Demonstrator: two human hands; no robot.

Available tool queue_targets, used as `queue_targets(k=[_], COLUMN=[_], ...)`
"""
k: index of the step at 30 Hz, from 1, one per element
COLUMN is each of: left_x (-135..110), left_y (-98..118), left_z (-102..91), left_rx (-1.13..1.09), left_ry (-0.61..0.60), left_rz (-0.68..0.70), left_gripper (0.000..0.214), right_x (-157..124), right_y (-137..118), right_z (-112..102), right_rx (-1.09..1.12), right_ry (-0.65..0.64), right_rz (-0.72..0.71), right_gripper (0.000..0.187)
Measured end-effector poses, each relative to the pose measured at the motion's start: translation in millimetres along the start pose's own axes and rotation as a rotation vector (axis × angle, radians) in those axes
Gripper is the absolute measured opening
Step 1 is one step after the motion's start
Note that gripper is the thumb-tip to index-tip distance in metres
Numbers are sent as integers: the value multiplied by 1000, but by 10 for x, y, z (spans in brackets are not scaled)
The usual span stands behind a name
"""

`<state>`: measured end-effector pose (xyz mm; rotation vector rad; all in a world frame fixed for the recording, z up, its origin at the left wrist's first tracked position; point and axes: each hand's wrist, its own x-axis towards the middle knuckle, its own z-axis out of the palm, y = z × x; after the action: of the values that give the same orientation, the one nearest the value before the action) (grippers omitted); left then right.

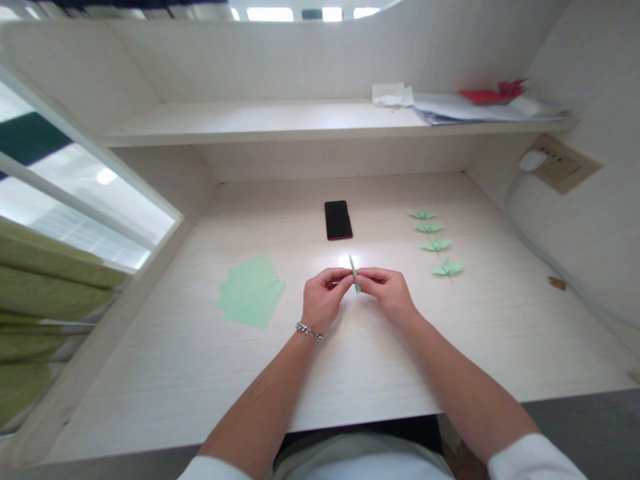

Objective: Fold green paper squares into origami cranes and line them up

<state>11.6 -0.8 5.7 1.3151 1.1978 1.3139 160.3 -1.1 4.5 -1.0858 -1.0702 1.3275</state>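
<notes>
Both my hands meet over the middle of the pale wooden desk (380, 373). My left hand (323, 300), with a chain bracelet on its wrist, and my right hand (387, 293) each pinch a narrow, folded piece of green paper (354, 272) that stands upright between the fingertips. Left of my hands lies a small stack of flat green paper sheets (250, 291). To the right, several finished green paper cranes (436, 245) sit in a row running away from me.
A black phone (338, 219) lies face up beyond my hands. The shelf (250, 123) above holds white papers (450, 107) and a red paper piece (493, 93). A wall socket with a white plug (533, 160) is at right, a window at left.
</notes>
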Motion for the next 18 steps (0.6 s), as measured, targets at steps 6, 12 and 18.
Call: queue_targets(k=[6, 12, 18], left_x=[-5, -26, -25], left_y=[3, 48, 65], left_z=[18, 9, -3], left_rx=[-38, 18, 2], left_ry=[15, -13, -27], left_rz=[-2, 11, 12], left_gripper=[20, 21, 22], right_x=[7, 3, -14], right_y=[17, 4, -25], right_z=[15, 0, -1], right_rx=[2, -76, -169], right_ry=[7, 3, 13], right_rz=[-69, -104, -208], right_gripper=[27, 23, 14])
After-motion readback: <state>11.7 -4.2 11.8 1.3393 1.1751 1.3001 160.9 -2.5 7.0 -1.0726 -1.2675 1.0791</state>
